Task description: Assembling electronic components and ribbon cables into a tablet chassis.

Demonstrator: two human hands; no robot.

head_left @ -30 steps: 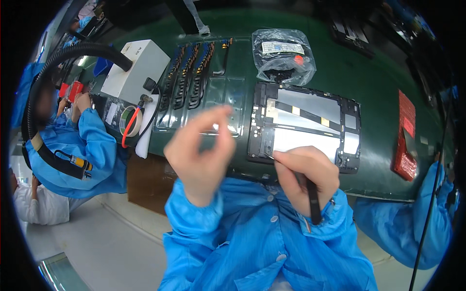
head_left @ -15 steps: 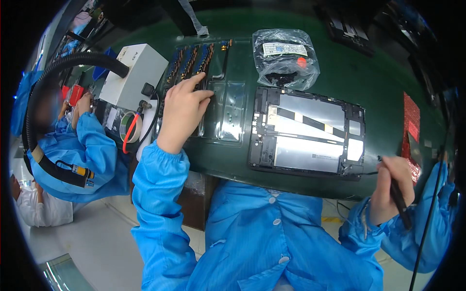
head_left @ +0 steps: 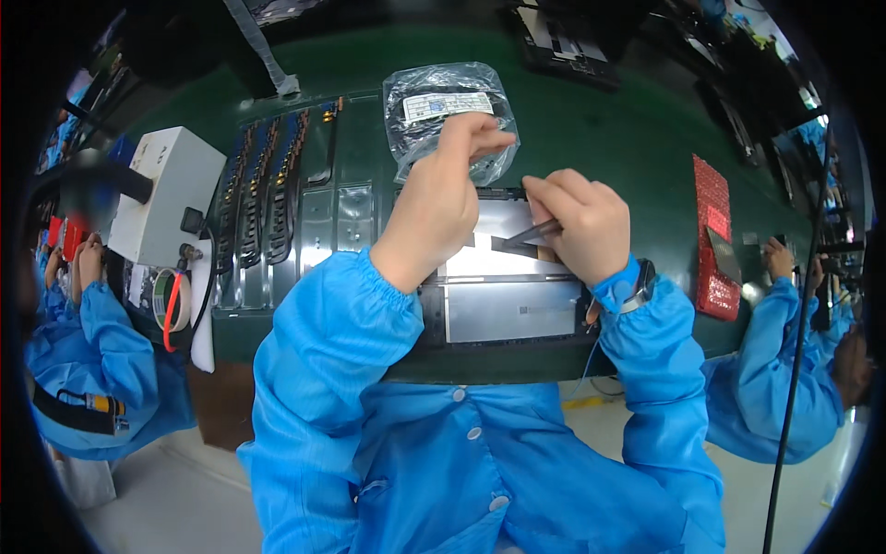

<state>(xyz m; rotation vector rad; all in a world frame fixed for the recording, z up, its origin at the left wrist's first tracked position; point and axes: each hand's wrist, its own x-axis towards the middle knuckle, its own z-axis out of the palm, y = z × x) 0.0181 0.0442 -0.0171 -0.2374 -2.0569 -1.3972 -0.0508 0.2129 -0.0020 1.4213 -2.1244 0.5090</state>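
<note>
An opened tablet (head_left: pixel 512 314) lies before me, with silver panels inside a black frame. My left hand (head_left: pixel 438 208) hovers over its upper left part, the fingers bent and apart near the lower edge of a clear plastic bag (head_left: pixel 438 83); I see nothing held in it. Above the tablet's right part, my right hand (head_left: pixel 586 226) grips a slim black pen-like tool (head_left: pixel 533 234) slanting down to the left across the silver area. My hands cover much of the tablet's upper half. A watch (head_left: pixel 641 284) is on my right wrist.
Left of the tablet, a clear tray (head_left: pixel 355 217) bears rows of dark flex cables (head_left: pixel 286 175) with orange ends. Beyond it stands a white box (head_left: pixel 171 194) with a black hose. Red bubble wrap (head_left: pixel 713 231) lies at right, another opened device (head_left: pixel 563 46) farther back. Co-workers sit on both sides.
My left hand has left the cable tray and come over the tablet. My right hand has moved left from beside the tablet to above it, still with the black tool. The view has shifted right.
</note>
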